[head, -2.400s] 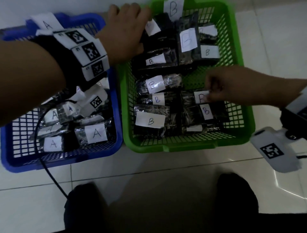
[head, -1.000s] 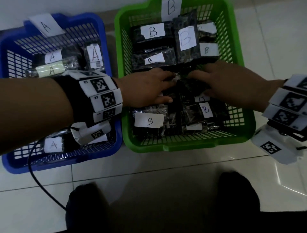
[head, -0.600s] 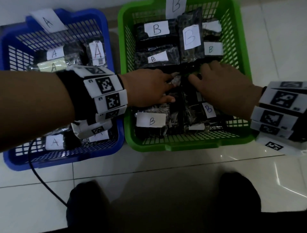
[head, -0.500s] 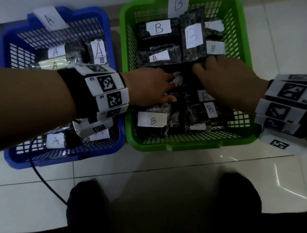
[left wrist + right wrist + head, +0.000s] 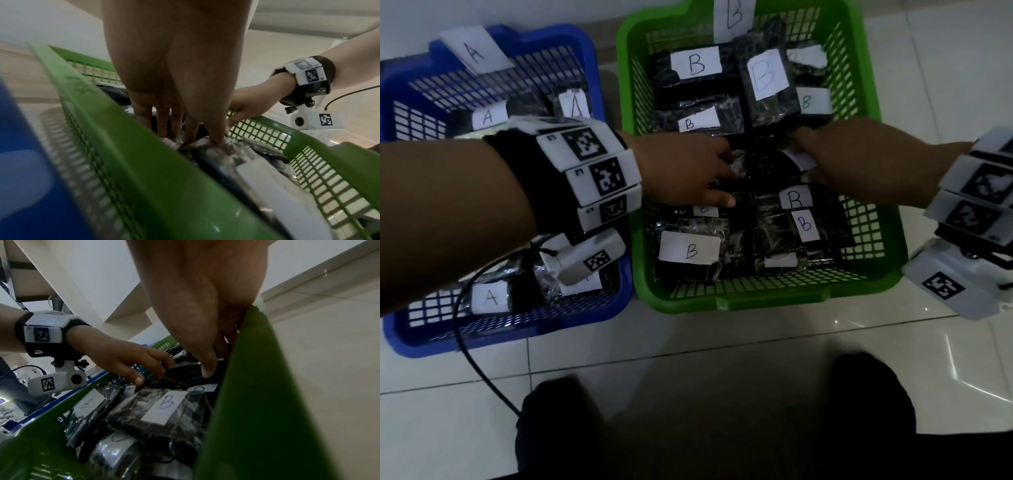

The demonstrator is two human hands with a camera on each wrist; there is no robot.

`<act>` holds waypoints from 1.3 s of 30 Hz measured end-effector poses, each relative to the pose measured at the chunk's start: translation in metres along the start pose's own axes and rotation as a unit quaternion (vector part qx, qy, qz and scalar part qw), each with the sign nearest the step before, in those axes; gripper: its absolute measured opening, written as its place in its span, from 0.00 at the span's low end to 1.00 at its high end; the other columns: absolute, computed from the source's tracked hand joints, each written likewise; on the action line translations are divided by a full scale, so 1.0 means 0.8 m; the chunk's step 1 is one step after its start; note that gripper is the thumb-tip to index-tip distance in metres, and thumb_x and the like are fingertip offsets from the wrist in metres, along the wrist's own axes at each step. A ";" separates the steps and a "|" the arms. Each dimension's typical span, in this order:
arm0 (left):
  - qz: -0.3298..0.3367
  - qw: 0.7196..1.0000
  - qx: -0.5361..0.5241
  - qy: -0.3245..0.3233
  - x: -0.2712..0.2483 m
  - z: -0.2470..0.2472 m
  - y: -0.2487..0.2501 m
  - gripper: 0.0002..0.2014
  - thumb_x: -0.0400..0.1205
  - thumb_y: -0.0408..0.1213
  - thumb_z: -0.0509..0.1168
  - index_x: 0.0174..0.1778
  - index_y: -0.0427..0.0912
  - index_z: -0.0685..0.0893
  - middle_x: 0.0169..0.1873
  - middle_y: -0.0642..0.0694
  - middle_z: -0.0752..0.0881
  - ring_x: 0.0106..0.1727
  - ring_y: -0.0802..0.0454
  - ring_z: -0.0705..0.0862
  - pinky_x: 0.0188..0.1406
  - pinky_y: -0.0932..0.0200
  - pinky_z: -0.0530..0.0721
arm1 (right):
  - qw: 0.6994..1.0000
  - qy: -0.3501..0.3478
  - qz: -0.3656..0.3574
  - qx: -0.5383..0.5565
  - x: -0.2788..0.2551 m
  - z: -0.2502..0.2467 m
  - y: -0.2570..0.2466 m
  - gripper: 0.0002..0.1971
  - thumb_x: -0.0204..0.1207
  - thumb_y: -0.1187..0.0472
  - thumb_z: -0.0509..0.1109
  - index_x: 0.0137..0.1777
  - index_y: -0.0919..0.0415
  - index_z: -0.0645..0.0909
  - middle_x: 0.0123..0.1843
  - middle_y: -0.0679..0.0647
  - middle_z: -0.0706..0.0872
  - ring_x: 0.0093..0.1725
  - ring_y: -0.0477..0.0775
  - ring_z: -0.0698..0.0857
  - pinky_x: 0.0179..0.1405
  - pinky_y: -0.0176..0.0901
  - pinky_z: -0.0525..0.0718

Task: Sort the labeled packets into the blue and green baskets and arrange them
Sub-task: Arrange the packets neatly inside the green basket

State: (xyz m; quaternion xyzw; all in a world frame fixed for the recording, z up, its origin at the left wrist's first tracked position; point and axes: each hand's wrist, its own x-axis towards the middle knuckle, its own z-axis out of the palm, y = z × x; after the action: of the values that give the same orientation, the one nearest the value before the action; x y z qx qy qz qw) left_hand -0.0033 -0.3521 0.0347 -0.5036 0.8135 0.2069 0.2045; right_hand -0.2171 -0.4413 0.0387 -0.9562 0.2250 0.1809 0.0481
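A dark packet [image 5: 763,168] lies mid-way in the green basket [image 5: 873,274] among B-labelled packets, with the left hand [image 5: 681,171] pinching its left end and the right hand [image 5: 856,161] gripping its right (fingers partly hidden), the blue basket [image 5: 606,308] alongside.

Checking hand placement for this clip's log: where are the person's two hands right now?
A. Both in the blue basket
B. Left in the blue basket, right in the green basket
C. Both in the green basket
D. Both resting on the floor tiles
C: the left hand and right hand both reach onto the B-labeled packets in the middle of the green basket.
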 end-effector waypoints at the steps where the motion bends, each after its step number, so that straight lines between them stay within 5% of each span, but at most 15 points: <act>1: 0.001 1.000 -0.008 -0.002 0.000 -0.001 -0.001 0.30 0.81 0.61 0.49 0.74 0.49 0.73 0.73 0.43 0.68 0.71 0.44 0.72 0.67 0.47 0.75 | 1.000 0.001 0.000 0.001 0.001 -0.002 -0.001 0.19 0.74 0.57 0.71 0.58 0.67 0.71 0.45 0.66 0.82 0.41 0.66 0.82 0.40 0.56 0.81; 7: -0.005 1.000 0.015 -0.008 0.000 -0.001 0.004 0.29 0.83 0.59 0.49 0.77 0.48 0.71 0.75 0.43 0.66 0.73 0.44 0.69 0.71 0.49 0.72 | 0.998 0.052 0.033 -0.029 0.004 0.000 -0.008 0.26 0.70 0.53 0.75 0.59 0.70 0.72 0.50 0.70 0.80 0.45 0.69 0.81 0.41 0.53 0.69; 13: -0.016 0.999 0.020 -0.033 0.000 -0.002 0.007 0.29 0.84 0.58 0.49 0.78 0.47 0.69 0.76 0.42 0.64 0.73 0.43 0.69 0.72 0.47 0.71 | 0.996 0.056 0.040 -0.057 -0.002 0.004 -0.015 0.23 0.67 0.53 0.77 0.54 0.71 0.79 0.47 0.73 0.79 0.44 0.71 0.81 0.45 0.56 0.72; 16: -0.014 0.999 -0.032 -0.040 -0.002 -0.014 0.003 0.26 0.84 0.56 0.53 0.74 0.47 0.74 0.72 0.43 0.71 0.69 0.44 0.74 0.67 0.46 0.76 | 0.998 0.016 0.023 -0.053 -0.008 -0.004 -0.014 0.27 0.63 0.47 0.76 0.51 0.71 0.79 0.47 0.71 0.79 0.47 0.69 0.79 0.47 0.56 0.72; 18: -0.020 0.996 -0.084 0.025 -0.002 -0.031 0.000 0.19 0.84 0.51 0.58 0.67 0.47 0.81 0.61 0.45 0.83 0.57 0.48 0.82 0.57 0.51 0.80 | 0.998 -0.009 0.040 -0.038 -0.009 -0.012 -0.011 0.26 0.65 0.46 0.76 0.50 0.69 0.79 0.49 0.68 0.79 0.50 0.68 0.78 0.50 0.56 0.73; 20: -0.054 0.981 -0.119 0.145 0.001 -0.046 -0.005 0.14 0.84 0.44 0.61 0.60 0.42 0.82 0.51 0.44 0.86 0.46 0.50 0.81 0.45 0.57 0.76 | 0.994 0.036 0.067 0.072 -0.007 -0.025 -0.004 0.16 0.70 0.54 0.75 0.47 0.67 0.80 0.49 0.65 0.81 0.49 0.65 0.79 0.49 0.52 0.77; 23: -0.141 0.934 -0.186 0.271 0.014 -0.060 -0.009 0.16 0.82 0.43 0.63 0.61 0.36 0.74 0.52 0.38 0.84 0.49 0.44 0.82 0.43 0.55 0.77 | 0.954 0.135 0.147 0.224 -0.005 -0.053 0.009 0.06 0.78 0.62 0.66 0.49 0.65 0.79 0.47 0.57 0.80 0.47 0.56 0.78 0.48 0.45 0.73; 29: -0.172 0.927 -0.274 0.191 0.045 -0.045 -0.005 0.41 0.78 0.50 0.69 0.81 0.41 0.54 0.64 0.35 0.78 0.60 0.41 0.80 0.57 0.50 0.80 | 0.862 0.189 0.215 0.419 -0.005 -0.072 0.032 0.08 0.79 0.61 0.63 0.54 0.62 0.79 0.46 0.61 0.86 0.40 0.57 0.86 0.46 0.50 0.88; 32: -0.181 0.910 -0.294 0.231 0.055 -0.030 0.006 0.40 0.76 0.46 0.71 0.80 0.42 0.59 0.67 0.36 0.77 0.65 0.40 0.77 0.62 0.52 0.77 | 0.825 0.120 0.214 0.509 -0.005 -0.065 0.026 0.10 0.80 0.62 0.64 0.60 0.62 0.76 0.50 0.63 0.87 0.41 0.58 0.89 0.40 0.45 0.90; 34: -0.179 0.884 -0.341 0.264 0.059 -0.024 0.010 0.40 0.72 0.46 0.75 0.78 0.44 0.64 0.67 0.37 0.75 0.67 0.41 0.75 0.66 0.51 0.75 | 0.828 0.071 0.210 0.515 -0.003 -0.057 0.018 0.16 0.80 0.61 0.67 0.67 0.57 0.73 0.51 0.59 0.87 0.41 0.56 0.90 0.43 0.47 0.90; 36: -0.174 0.859 -0.384 0.291 0.060 -0.025 0.013 0.38 0.70 0.44 0.77 0.75 0.44 0.69 0.64 0.42 0.77 0.60 0.48 0.78 0.59 0.61 0.77 | 0.837 0.052 0.190 0.511 -0.001 -0.048 0.008 0.21 0.78 0.60 0.69 0.70 0.55 0.69 0.49 0.55 0.86 0.41 0.54 0.90 0.45 0.48 0.89; 39: -0.152 0.831 -0.451 0.287 0.056 -0.033 0.022 0.33 0.72 0.39 0.76 0.71 0.42 0.69 0.50 0.51 0.79 0.43 0.58 0.80 0.38 0.71 0.78 | 0.856 0.100 0.187 0.471 0.000 -0.039 0.000 0.24 0.77 0.61 0.71 0.70 0.57 0.66 0.42 0.52 0.84 0.35 0.55 0.87 0.33 0.44 0.88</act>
State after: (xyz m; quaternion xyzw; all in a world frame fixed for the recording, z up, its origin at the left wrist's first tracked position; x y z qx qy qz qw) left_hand -0.0411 -0.3921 0.0343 -0.6937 0.5655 0.3630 -0.2594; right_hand -0.2073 -0.4469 0.0680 -0.7718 0.4617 -0.0379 0.4356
